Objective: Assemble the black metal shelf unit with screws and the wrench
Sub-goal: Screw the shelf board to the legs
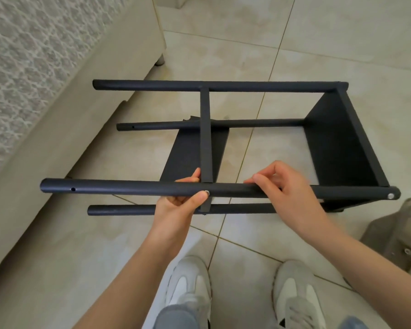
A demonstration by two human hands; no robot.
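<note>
Black metal shelf unit (337, 143) lying on its side on the tiled floor (247, 55), its four round tubes running left to right and its open ends pointing left toward a pale sofa (57, 91). One shelf panel closes the right end; a second panel (192, 153) sits about midway, with a flat cross strip (205, 138) spanning the upper pair of tubes above it. Both hands hold the near upper tube (128, 188): the left hand (183, 198) grips it from below, fingers wrapped round the back and the thumb lying on the front, its tip beside a silver screw head (207, 192) at the joint with the cross strip; the right hand (287, 193) is just to the right, fingers curled over the top of the same tube. A second screw head (390, 195) shows at the tube's right end, and an unfilled hole (73, 189) near its left end. Two grey-and-white shoes (190, 286) stand on the floor below the arms; an olive-brown fabric item (399, 233) lies on the floor near the right end of the unit
</note>
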